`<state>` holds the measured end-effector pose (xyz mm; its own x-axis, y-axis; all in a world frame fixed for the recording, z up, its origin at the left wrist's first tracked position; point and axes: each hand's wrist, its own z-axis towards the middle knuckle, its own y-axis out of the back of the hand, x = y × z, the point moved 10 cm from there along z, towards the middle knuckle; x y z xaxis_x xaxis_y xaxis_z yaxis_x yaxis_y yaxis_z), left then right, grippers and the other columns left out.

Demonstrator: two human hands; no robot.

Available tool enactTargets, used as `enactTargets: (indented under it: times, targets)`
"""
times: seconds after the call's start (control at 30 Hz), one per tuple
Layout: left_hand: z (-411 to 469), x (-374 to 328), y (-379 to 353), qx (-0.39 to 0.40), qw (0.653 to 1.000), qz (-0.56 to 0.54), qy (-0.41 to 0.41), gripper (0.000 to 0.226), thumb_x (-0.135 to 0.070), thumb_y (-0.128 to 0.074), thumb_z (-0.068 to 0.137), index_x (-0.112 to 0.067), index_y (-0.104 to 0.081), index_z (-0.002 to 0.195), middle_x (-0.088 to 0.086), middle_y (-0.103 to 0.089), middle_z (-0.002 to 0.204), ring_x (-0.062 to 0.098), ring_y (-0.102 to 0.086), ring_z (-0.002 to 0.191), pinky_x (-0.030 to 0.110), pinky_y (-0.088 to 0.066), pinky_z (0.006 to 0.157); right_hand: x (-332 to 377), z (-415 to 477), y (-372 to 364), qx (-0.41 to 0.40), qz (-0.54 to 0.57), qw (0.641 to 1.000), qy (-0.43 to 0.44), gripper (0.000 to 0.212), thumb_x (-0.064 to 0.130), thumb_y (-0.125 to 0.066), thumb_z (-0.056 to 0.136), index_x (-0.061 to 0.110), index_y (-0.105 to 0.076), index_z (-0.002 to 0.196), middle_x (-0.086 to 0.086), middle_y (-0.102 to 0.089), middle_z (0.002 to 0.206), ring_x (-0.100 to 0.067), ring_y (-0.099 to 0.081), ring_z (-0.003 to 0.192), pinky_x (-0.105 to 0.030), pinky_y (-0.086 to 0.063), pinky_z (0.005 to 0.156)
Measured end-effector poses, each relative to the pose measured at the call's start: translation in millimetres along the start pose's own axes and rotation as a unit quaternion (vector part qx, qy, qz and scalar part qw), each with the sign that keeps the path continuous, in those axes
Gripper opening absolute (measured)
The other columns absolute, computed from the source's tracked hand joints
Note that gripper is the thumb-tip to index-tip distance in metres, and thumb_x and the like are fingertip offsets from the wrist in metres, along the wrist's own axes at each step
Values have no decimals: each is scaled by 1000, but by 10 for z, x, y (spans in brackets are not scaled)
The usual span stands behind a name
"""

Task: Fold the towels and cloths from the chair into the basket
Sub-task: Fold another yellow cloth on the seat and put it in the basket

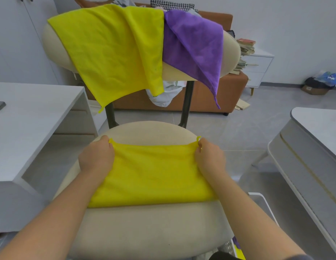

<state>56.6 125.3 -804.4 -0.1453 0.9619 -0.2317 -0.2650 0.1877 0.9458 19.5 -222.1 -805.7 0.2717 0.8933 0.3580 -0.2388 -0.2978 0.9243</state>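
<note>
Fingers of both hands pinch shut on the yellow cloth's far corners, on the chair seat.
Two more cloths, yellow towel and purple towel, wait unfolded on the backrest above the seat; the basket lies below its right edge.

Pale grey tiled floor seen all around. Plain white walls lit evenly. Brown sofa placed at back, checked cushion and white bag laid on it. White drawer cabinet set beside sofa, stack of books piled on top. Cardboard box left on floor by far wall, blue bag stuffed in it. White desk seen at left. White table seen at right. White cupboard doors seen at far left.
</note>
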Motion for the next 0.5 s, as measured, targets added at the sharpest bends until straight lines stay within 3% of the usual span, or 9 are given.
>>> enactTargets:
  times: [0.17,0.3,0.5]
  targets:
    - [-30,-15,33,-40,999,-4,-6,13,-18,-38,99,-11,-45,108,16,-63,85,32,-49,66,36,-35,57,-75,5,-13,-16,32,998,-44,31,14,-44,97,23,-45,126,-8,-65,114,-34,-62,93,-44,-53,77]
    - [-63,4,62,-73,996,-26,-32,19,-17,-36,99,-12,-50,87,11,-59,83,33,-52,66,36,-40,57,-122,-19,-7,-21,49,997,-54,36,7,-38,96,22,-46,128,-7,-63,120,-34,-60,97,-41,-52,79]
    - [-102,-20,45,-42,998,7,-46,30,-22,-38,98,-9,-63,91,9,-51,94,28,-51,78,37,-42,63,-102,-84,137,-72,39,996,-46,40,12,-38,97,19,-42,135,-5,-47,133,-32,-59,95,-38,-43,70]
